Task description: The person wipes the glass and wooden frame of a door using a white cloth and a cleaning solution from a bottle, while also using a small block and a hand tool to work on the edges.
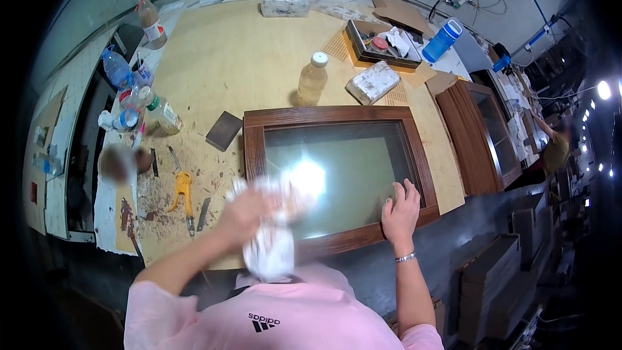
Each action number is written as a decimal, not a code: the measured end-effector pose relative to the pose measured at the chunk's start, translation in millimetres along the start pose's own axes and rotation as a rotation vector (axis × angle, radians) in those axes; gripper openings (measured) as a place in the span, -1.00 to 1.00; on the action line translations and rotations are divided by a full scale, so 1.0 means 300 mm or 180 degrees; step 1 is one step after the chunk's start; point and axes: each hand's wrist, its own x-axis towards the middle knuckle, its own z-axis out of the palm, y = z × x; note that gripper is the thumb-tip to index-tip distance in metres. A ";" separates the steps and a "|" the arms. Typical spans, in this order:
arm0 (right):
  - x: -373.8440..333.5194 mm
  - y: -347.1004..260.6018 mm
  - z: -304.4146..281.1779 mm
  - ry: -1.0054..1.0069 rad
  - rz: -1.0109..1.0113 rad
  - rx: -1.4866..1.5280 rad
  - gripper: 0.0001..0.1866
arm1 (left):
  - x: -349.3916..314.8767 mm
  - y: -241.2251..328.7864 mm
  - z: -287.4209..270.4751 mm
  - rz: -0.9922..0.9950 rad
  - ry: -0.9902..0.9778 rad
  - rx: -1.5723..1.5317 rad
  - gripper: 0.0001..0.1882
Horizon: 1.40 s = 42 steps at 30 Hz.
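Wood-framed glass door [327, 115], mid-picture, long axis left-right. Left hand [247, 215], blurred, clutches white rag [271, 251] near its left end; right hand [402, 214], fingers loosely spread, at lower right.

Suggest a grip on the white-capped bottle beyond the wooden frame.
Likely grip the bottle around its rounded body, below the white cap, from the left: it stands upright, with a pale block to its right, wooden frame in front.

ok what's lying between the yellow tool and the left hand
In the head view, a thin grey strip lies on the tabletop between the yellow tool and the left hand.
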 end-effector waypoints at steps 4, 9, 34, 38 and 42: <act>-0.001 -0.018 -0.005 -0.0009 0.0034 0.0067 -0.53 | -0.110 0.115 -0.083 0.0080 -0.0345 -0.0487 -0.66; 0.001 -0.028 0.008 -0.0034 -0.0015 0.0037 -0.53 | 0.048 -0.054 -0.145 -0.1232 0.0429 -0.0106 -0.74; 0.000 -0.015 0.010 0.0132 0.0101 0.0081 -0.56 | 0.248 -0.039 -0.051 -0.0311 -0.0555 0.0772 -0.33; -0.006 -0.005 0.011 0.0155 0.0078 0.0110 -0.57 | 0.273 -0.053 -0.055 -0.0751 -0.0825 0.0530 -0.37; -0.005 -0.006 0.009 0.0123 0.0112 0.0141 -0.56 | 0.272 -0.042 -0.044 -0.0748 -0.0834 0.0587 -0.35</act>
